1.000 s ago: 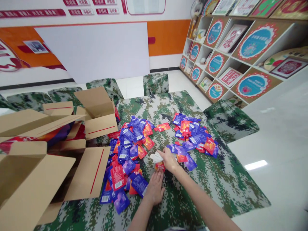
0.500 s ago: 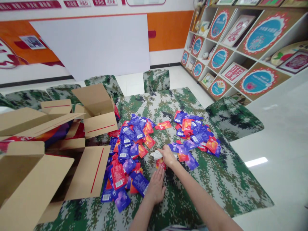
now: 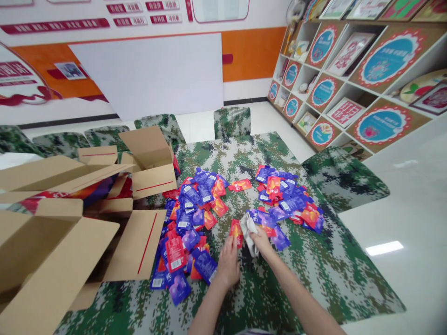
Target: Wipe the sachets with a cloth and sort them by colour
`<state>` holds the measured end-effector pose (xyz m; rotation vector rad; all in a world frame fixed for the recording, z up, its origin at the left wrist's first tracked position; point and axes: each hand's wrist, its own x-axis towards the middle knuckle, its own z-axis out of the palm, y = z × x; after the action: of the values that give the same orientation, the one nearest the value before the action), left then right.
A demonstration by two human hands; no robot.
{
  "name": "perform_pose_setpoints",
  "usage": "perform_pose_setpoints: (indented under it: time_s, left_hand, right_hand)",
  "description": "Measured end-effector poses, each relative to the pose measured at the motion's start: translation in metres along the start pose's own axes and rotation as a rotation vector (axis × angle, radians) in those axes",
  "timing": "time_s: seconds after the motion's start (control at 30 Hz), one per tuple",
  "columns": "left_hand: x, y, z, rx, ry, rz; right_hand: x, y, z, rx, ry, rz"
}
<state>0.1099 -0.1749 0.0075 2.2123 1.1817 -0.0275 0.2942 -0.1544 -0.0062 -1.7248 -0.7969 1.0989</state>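
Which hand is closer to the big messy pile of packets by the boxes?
Left. The left hand is just beside the pile, while the right hand, gripping a whitish cloth, is farther off to its right.

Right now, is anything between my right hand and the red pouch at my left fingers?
Yes: the white cloth your right hand holds lies between that hand and the red pouch. Nothing visible separates your left hand from it.
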Motion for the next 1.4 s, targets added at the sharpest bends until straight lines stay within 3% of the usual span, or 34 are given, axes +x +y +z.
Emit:
perform_pose_setpoints:
  time_s: [0.1,0.3,0.4,0.53,0.7,0.9,1.07,1.17,1.3,1.4]
  left_hand:
    - [0.013,0.003,0.004,-0.035,0.034,-0.134]
    - [0.027,0.009,0.007,-0.084,0.091,-0.175]
    - [0.032,0.004,0.004,-0.223,0.202,-0.175]
    - [0.045,-0.012,0.0,-0.648,0.306,-0.271]
    - [0.059,-0.02,0.002,-0.845,0.311,-0.425]
    - [0.069,-0.006,0.007,-0.931,0.292,-0.446]
    - [0.059,-0.013,0.001,-0.832,0.269,-0.413]
    - [0.036,-0.016,-0.006,-0.604,0.276,-0.375]
    - [0.003,-0.004,-0.009,-0.086,0.123,-0.033]
    - [-0.008,0.007,-0.002,0.029,-0.014,0.121]
  right_hand:
    - [-0.027,0.013,0.006,0.278,0.075,0.189]
    - [-0.044,0.004,0.027,0.645,0.071,0.341]
    - [-0.046,-0.007,0.03,0.667,0.01,0.34]
    - [-0.044,-0.016,0.028,0.674,-0.073,0.328]
    - [-0.03,-0.018,0.012,0.68,0.059,0.33]
    - [-0.023,-0.009,-0.008,0.656,0.114,0.307]
    - [-0.025,0.0,-0.017,0.605,0.133,0.313]
    - [-0.016,0.002,-0.021,0.422,0.132,0.229]
    - [-0.001,-0.01,-0.011,0.16,0.076,0.071]
    - [-0.005,-0.023,0.009,-0.261,-0.095,-0.216]
